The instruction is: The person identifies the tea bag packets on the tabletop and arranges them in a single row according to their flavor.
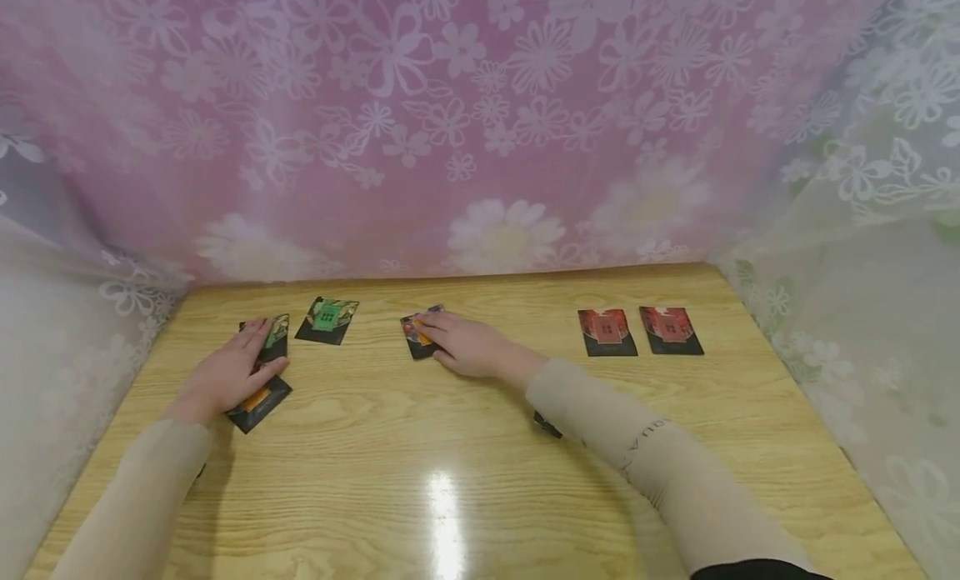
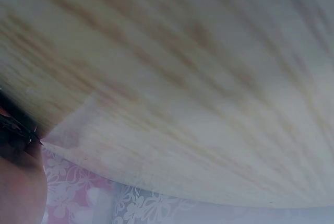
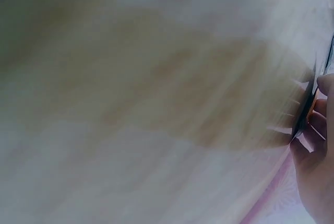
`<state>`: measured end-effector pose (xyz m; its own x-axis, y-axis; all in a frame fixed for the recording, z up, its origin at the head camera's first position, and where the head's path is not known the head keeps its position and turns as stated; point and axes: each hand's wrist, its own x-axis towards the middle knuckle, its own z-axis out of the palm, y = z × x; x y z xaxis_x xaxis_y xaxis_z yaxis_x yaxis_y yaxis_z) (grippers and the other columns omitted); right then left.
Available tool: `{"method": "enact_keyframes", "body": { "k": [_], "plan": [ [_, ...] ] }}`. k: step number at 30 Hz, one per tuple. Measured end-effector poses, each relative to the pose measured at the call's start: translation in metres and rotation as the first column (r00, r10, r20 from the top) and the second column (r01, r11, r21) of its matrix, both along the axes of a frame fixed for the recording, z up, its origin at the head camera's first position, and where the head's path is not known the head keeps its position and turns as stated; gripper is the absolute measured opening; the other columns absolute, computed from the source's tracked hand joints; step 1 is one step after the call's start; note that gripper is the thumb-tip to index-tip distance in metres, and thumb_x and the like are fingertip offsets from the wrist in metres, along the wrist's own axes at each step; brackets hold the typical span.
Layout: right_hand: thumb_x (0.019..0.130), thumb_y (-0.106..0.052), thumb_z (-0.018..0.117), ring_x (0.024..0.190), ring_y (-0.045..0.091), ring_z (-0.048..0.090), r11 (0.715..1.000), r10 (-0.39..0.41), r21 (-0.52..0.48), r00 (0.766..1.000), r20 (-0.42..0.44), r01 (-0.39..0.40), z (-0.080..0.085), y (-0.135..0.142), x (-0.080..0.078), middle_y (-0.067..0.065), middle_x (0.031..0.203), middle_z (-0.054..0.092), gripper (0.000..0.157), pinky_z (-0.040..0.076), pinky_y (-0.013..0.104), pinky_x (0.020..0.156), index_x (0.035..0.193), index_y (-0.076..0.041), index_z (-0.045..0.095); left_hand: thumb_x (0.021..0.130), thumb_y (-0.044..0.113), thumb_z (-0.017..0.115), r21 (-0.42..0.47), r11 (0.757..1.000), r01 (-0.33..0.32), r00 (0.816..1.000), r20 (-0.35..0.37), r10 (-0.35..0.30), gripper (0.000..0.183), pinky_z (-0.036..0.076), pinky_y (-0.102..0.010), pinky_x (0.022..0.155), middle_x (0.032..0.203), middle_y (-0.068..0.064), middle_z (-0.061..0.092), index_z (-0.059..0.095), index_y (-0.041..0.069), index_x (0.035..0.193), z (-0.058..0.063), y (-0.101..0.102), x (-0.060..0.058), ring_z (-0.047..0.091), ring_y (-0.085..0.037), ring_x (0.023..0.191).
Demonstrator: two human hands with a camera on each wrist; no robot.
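Note:
My left hand [image 1: 234, 372] lies with its fingers extended over a green-and-black packet [image 1: 276, 343] at the table's left. Under its thumb side, an orange-and-black packet [image 1: 262, 405] sticks out, partly covered by the hand. My right hand [image 1: 472, 345] reaches to a purple-and-orange packet [image 1: 414, 334] near the middle of the table, fingers stretched across its top and thumb by its lower edge. In the right wrist view, the fingertips touch that dark packet [image 3: 305, 112], seen edge-on close to the tabletop. Another green packet [image 1: 328, 320] lies between the two hands.
Two red-and-black packets, one on the left [image 1: 607, 332] and one on the right [image 1: 671, 330], lie side by side at the back right. A dark packet corner [image 1: 547, 426] shows beside my right sleeve. A pink floral curtain [image 1: 480, 130] hangs behind the wooden table [image 1: 375, 480].

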<state>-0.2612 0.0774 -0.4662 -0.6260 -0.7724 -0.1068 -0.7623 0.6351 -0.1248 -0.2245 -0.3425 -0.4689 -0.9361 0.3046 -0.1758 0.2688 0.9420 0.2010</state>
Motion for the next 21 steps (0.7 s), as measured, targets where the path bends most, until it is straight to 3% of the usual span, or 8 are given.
{"method": "enact_keyframes", "body": {
  "k": [8,15,21],
  "plan": [
    [0.114,-0.024,0.050,0.161,0.032,0.034,0.998,-0.044,-0.051,0.999,0.001,0.044,0.001,0.024,0.012,0.013,0.173,0.035,0.055,0.031,0.046,0.133,0.165,-0.005,0.039,0.110,0.062,0.041,-0.008,1.000,0.000,1.000,0.003,0.000,0.095,0.026,-0.073,0.125,0.171,-0.037,0.015,0.011,-0.008,0.168,-0.002,-0.001,-0.002,0.020,-0.059,0.156],
    [0.115,-0.027,0.049,0.162,0.030,0.032,0.994,-0.110,0.005,0.994,-0.014,0.110,0.000,0.048,0.022,0.010,0.175,0.032,0.057,0.033,0.046,0.132,0.166,-0.008,0.036,0.110,0.062,0.041,-0.008,1.000,0.006,1.000,0.006,-0.006,0.096,0.026,-0.073,0.124,0.171,-0.037,0.014,0.011,-0.008,0.168,-0.002,-0.001,-0.002,0.021,-0.059,0.156],
    [0.114,-0.026,0.051,0.162,0.031,0.033,0.990,-0.138,-0.012,0.990,-0.005,0.138,0.002,0.068,0.029,0.012,0.175,0.032,0.058,0.035,0.048,0.131,0.167,-0.006,0.034,0.111,0.061,0.043,0.002,1.000,0.013,1.000,-0.002,-0.013,0.095,0.026,-0.074,0.124,0.171,-0.038,0.015,0.012,-0.010,0.167,-0.002,-0.001,-0.002,0.021,-0.059,0.156]
  ]
}}
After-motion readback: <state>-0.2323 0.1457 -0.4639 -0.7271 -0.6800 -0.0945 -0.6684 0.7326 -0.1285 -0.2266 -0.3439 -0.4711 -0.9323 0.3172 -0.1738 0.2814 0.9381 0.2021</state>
